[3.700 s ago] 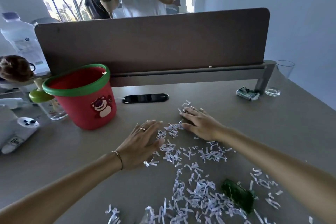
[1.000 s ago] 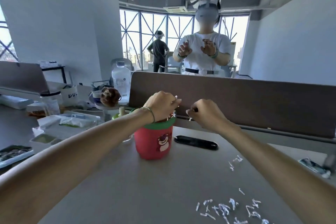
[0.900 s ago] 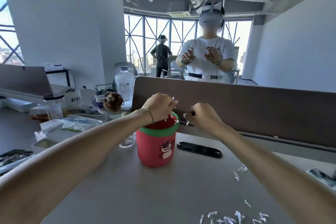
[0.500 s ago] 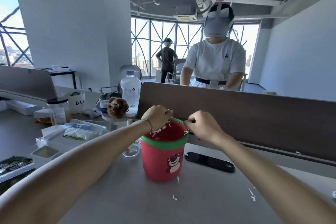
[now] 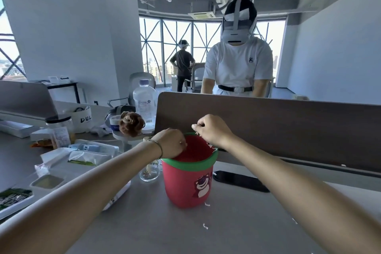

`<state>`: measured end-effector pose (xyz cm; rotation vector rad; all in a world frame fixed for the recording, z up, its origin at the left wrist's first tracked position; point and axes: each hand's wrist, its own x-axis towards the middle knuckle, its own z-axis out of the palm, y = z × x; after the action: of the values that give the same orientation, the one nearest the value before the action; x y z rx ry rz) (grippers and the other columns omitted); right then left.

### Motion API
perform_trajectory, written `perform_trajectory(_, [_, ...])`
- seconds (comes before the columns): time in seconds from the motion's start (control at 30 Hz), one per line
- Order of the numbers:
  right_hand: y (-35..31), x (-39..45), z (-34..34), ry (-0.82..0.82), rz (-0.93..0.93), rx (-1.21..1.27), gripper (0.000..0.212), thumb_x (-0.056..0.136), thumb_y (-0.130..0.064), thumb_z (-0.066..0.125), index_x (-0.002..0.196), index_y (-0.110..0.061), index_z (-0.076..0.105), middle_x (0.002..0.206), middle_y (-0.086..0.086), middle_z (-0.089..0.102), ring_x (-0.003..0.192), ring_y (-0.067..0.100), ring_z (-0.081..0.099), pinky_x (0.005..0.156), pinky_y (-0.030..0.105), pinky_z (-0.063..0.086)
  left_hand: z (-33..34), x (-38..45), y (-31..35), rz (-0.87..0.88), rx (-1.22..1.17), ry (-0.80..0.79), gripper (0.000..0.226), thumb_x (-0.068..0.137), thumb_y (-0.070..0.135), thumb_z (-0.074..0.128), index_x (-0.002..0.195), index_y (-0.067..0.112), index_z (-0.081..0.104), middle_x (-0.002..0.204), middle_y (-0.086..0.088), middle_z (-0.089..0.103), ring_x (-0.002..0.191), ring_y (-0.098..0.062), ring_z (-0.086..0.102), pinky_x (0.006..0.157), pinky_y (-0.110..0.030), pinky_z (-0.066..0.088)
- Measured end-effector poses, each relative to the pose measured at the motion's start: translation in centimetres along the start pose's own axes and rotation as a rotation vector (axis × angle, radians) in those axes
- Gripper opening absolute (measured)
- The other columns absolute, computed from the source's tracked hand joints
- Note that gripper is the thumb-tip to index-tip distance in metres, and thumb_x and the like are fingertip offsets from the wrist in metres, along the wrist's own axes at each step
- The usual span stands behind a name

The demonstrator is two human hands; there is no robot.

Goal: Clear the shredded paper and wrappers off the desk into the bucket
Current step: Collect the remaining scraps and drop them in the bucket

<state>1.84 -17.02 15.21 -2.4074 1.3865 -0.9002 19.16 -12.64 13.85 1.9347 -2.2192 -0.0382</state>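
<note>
The red bucket (image 5: pixel 186 186) with a green rim and a bear picture stands on the grey desk (image 5: pixel 226 229), dead ahead. My left hand (image 5: pixel 172 145) is curled shut at its left rim, fingertips dipping over the opening; I cannot see anything in it. My right hand (image 5: pixel 213 130) hovers just above the back right rim, fingers pinched on a few white paper shreds (image 5: pixel 194 127). Some shreds cling to the right rim. Three loose shreds (image 5: pixel 205 226) lie on the desk in front of the bucket. The main pile and the wrappers are out of view.
A brown divider panel (image 5: pixel 278 128) runs behind the bucket, with a black oval cable slot (image 5: pixel 240 181) at its foot. Left of the bucket are a small glass jar (image 5: pixel 149 174), a plush toy (image 5: pixel 131 123), a water bottle (image 5: pixel 144 102) and packets. A person (image 5: pixel 237 66) stands beyond the divider.
My hands left the shred pile and came up over the bucket. In the last half second the left hand dropped to the rim and a few shreds fell beside the bucket.
</note>
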Motion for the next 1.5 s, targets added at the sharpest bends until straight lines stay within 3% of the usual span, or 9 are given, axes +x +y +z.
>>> perform_trajectory(0.1, [-0.8,1.0,1.1,0.003,0.01,0.016,0.046,0.097,-0.035,0.059,0.062,-0.005,0.055,0.054,0.002,0.053,0.061,0.027,0.062,0.059,0.035,0.043,-0.3,-1.1,-0.5,0.01,0.011,0.008,0.027,0.091,0.033,0.052,0.092,0.024,0.077,0.097,-0.002,0.075,0.092,-0.026,0.069,0.084,-0.036,0.057])
perform_trajectory(0.27, [-1.4,1.7,2.7,-0.013,0.051,0.008,0.041,0.092,-0.037,0.061,0.057,-0.016,0.064,0.056,-0.004,0.068,0.062,0.013,0.067,0.063,0.031,0.05,-0.6,-2.3,-1.6,0.0,0.088,0.001,0.042,0.096,0.04,0.051,0.056,0.026,0.05,0.059,0.008,0.054,0.066,-0.021,0.055,0.076,-0.038,0.057])
perform_trajectory(0.53, [-0.6,0.6,2.1,-0.186,0.04,-0.032,0.028,0.089,-0.043,0.066,0.076,-0.022,0.08,0.076,-0.003,0.076,0.078,0.015,0.069,0.071,0.031,0.052,-0.6,-3.1,-1.3,-0.035,0.046,0.025,0.051,0.1,0.048,0.038,0.06,0.017,0.045,0.06,0.0,0.052,0.062,-0.022,0.054,0.07,-0.037,0.052])
perform_trajectory(0.7, [-0.4,-1.6,0.3,-0.228,-0.081,-0.069,0.02,0.09,-0.041,0.067,0.099,-0.028,0.079,0.099,-0.006,0.078,0.098,0.014,0.069,0.088,0.035,0.055,0.0,-4.0,-0.7,-0.005,0.082,0.098,0.051,0.091,0.062,0.022,0.081,0.028,0.059,0.083,0.005,0.061,0.087,-0.026,0.064,0.084,-0.044,0.052])
perform_trajectory(0.9, [-0.7,-6.5,-2.5,0.046,-0.272,-0.152,0.014,0.085,-0.033,0.067,0.095,-0.027,0.075,0.095,-0.009,0.072,0.093,0.013,0.064,0.08,0.032,0.052,1.1,-7.0,1.8,0.107,0.098,0.385,0.042,0.097,0.051,0.036,0.125,0.032,0.062,0.12,0.002,0.064,0.111,-0.024,0.06,0.097,-0.04,0.046])
perform_trajectory(1.1, [-0.3,-12.4,-2.8,0.128,-0.273,-0.088,0.014,0.084,-0.03,0.059,0.076,-0.023,0.068,0.075,-0.007,0.065,0.071,0.013,0.061,0.064,0.035,0.051,3.0,-11.3,4.8,0.263,0.131,0.505,0.036,0.094,0.039,0.046,0.123,0.024,0.063,0.12,0.002,0.06,0.112,-0.024,0.057,0.1,-0.038,0.044])
perform_trajectory(1.23, [1.6,-16.2,-0.4,0.016,-0.157,-0.152,0.024,0.087,-0.032,0.056,0.07,-0.018,0.064,0.071,-0.001,0.066,0.068,0.019,0.06,0.061,0.037,0.049,6.1,-14.3,5.8,0.388,0.202,0.495,0.032,0.087,0.031,0.057,0.118,0.024,0.064,0.111,0.001,0.059,0.102,-0.022,0.056,0.092,-0.037,0.048])
perform_trajectory(1.37, [4.0,-18.7,3.2,-0.251,-0.028,-0.21,0.031,0.088,-0.043,0.057,0.104,-0.025,0.078,0.109,-0.005,0.077,0.104,0.021,0.07,0.091,0.037,0.055,9.8,-16.8,4.9,0.314,0.108,0.355,0.028,0.092,0.035,0.056,0.119,0.027,0.064,0.112,0.003,0.061,0.102,-0.021,0.058,0.092,-0.038,0.05])
perform_trajectory(1.5, [5.7,-19.0,6.3,-0.49,0.086,-0.194,0.067,0.093,-0.054,0.059,0.151,-0.021,0.049,0.156,0.002,0.049,0.142,0.022,0.048,0.116,0.036,0.039,12.3,-19.4,2.9,0.239,0.071,0.199,0.033,0.093,0.042,0.04,0.114,0.028,0.062,0.113,0.008,0.06,0.105,-0.016,0.058,0.095,-0.033,0.046])
